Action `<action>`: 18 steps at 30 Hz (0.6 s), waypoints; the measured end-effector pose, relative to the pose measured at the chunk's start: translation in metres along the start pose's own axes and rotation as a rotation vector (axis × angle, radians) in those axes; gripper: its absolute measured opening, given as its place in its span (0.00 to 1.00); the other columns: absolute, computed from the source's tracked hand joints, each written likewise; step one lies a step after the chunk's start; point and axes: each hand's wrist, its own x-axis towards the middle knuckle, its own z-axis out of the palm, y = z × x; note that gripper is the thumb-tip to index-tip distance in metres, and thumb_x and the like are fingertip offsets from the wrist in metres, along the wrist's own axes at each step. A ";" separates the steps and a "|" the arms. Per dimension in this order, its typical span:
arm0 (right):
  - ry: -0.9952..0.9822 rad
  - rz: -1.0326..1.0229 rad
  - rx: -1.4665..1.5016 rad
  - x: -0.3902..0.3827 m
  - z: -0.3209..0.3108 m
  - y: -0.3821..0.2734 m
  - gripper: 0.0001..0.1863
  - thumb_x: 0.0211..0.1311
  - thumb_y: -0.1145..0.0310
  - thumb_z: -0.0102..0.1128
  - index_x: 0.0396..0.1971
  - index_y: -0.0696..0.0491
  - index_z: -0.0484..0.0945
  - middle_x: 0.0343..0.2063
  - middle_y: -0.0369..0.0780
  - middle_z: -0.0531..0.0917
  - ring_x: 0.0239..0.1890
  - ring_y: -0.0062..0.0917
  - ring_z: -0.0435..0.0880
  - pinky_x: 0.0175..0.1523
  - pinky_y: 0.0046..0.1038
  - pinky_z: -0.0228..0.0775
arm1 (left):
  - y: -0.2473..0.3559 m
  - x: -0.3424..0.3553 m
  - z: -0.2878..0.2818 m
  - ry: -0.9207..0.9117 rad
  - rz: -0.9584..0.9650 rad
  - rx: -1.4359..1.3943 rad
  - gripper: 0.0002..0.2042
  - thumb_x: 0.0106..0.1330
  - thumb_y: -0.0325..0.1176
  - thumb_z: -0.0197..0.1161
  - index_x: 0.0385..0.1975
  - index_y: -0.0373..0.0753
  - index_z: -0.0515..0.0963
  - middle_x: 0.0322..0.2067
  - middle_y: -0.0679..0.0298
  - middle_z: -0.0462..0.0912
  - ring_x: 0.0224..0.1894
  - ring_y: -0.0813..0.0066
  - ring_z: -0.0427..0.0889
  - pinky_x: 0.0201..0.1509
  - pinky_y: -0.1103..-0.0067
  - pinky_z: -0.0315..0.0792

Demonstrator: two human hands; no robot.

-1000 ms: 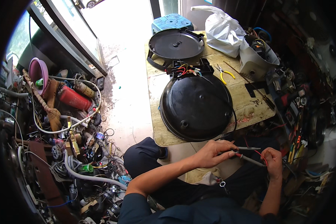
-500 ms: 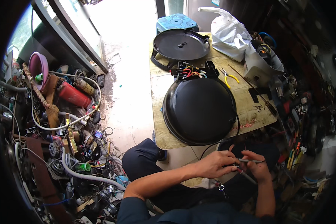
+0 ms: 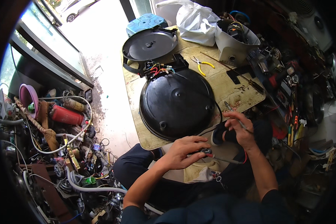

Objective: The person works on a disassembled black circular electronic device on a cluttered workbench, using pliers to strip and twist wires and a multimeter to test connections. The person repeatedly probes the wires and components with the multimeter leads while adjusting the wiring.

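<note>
My left hand [image 3: 186, 152] is closed around a small dark part [image 3: 204, 151], with a grey cable [image 3: 227, 161] and a red wire trailing from it. My fingers hide most of that part. To its right, my right hand [image 3: 242, 128] grips a slim grey pen-like tool [image 3: 228, 107], raised near the table's front edge; its exact kind cannot be made out. Beyond my hands a round black electric griddle body [image 3: 175, 100] lies on the table, with small feet or bosses on its face. Coloured wires [image 3: 158, 70] stand exposed at its far hinge. Behind it rests a round black shell [image 3: 149, 44].
Yellow-handled pliers [image 3: 203, 67] and a long screwdriver [image 3: 252, 85] lie on the wooden table [image 3: 134, 93]. A white plastic bag [image 3: 196, 24] and a grey bin [image 3: 227, 46] stand at the back. Tangled scrap and a red cylinder [image 3: 67, 114] crowd the left floor.
My hands have drawn apart; the right one rose toward the table with the slim tool. The view has shifted right, and the griddle body's face now shows bosses and a cord across it.
</note>
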 end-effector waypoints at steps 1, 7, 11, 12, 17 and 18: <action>-0.006 0.061 -0.062 0.007 0.001 0.010 0.11 0.74 0.73 0.63 0.52 0.57 0.82 0.48 0.42 0.88 0.39 0.22 0.86 0.42 0.25 0.77 | -0.001 -0.004 -0.006 0.010 -0.006 -0.027 0.14 0.68 0.31 0.68 0.50 0.33 0.85 0.54 0.45 0.85 0.55 0.48 0.86 0.59 0.66 0.78; -0.036 -0.227 -0.288 0.048 0.032 0.011 0.14 0.61 0.78 0.74 0.44 0.58 0.80 0.44 0.43 0.86 0.32 0.25 0.83 0.39 0.26 0.77 | -0.001 -0.035 -0.038 0.200 -0.036 0.057 0.16 0.70 0.34 0.64 0.47 0.27 0.85 0.47 0.46 0.89 0.58 0.51 0.86 0.62 0.65 0.77; -0.021 -0.273 -0.313 0.058 0.040 0.019 0.12 0.60 0.79 0.74 0.42 0.58 0.80 0.44 0.45 0.86 0.30 0.25 0.82 0.37 0.27 0.76 | -0.005 -0.062 -0.049 0.480 -0.033 0.086 0.18 0.73 0.37 0.63 0.48 0.24 0.84 0.41 0.47 0.91 0.63 0.49 0.81 0.64 0.61 0.76; -0.012 -0.285 -0.322 0.059 0.042 0.020 0.12 0.60 0.80 0.73 0.42 0.58 0.80 0.43 0.45 0.86 0.29 0.25 0.82 0.37 0.27 0.76 | -0.014 -0.070 -0.052 0.511 -0.009 0.113 0.19 0.75 0.38 0.61 0.50 0.24 0.83 0.48 0.42 0.88 0.60 0.50 0.84 0.62 0.65 0.78; -0.028 -0.306 -0.363 0.063 0.048 0.025 0.10 0.59 0.82 0.72 0.36 0.57 0.78 0.41 0.45 0.87 0.26 0.25 0.81 0.35 0.27 0.74 | -0.017 -0.078 -0.052 0.650 -0.161 -0.084 0.15 0.73 0.31 0.62 0.51 0.25 0.84 0.54 0.40 0.84 0.63 0.53 0.82 0.63 0.69 0.77; -0.029 -0.308 -0.364 0.064 0.048 0.025 0.10 0.59 0.83 0.72 0.35 0.57 0.78 0.41 0.45 0.86 0.26 0.25 0.80 0.34 0.27 0.74 | -0.019 -0.077 -0.051 0.652 -0.154 -0.093 0.14 0.71 0.29 0.63 0.51 0.27 0.85 0.53 0.41 0.85 0.66 0.52 0.80 0.65 0.69 0.75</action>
